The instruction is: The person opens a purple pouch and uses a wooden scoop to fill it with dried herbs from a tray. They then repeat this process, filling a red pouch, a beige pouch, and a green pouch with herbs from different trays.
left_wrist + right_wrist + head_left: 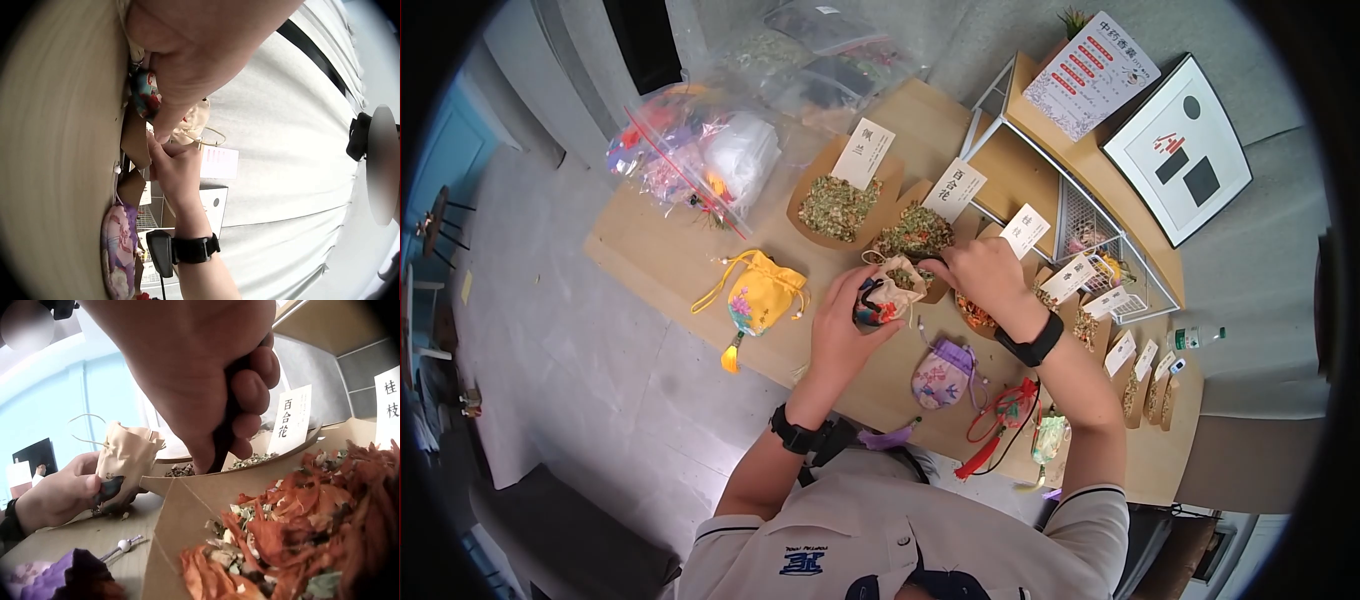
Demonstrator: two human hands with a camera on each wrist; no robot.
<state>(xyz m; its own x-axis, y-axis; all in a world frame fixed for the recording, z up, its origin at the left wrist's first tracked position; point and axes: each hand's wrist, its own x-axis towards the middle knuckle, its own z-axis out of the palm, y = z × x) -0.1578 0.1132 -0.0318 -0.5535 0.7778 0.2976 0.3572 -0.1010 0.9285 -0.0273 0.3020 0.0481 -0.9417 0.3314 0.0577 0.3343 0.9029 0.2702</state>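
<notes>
My left hand (847, 325) grips a small cream drawstring pouch (897, 287) with a colourful lower part, its mouth open and dried herbs inside. In the right wrist view the pouch (127, 457) stands upright in the left hand's fingers. My right hand (990, 282) curls round a dark handle (230, 412), which points down at the tray of dried herbs labelled 百合花 (915, 232). The tool's lower end is hidden behind the tray wall. Beside it, a tray (181, 512) holds orange-red dried petals (300, 512).
A yellow pouch (763, 297) lies left, a purple pouch (943, 373) and a red one (1012, 406) nearer me. Another herb tray (837, 208) stands behind. Plastic bags (700, 160) fill the back left. A shelf (1040, 125) and more labelled trays stand right.
</notes>
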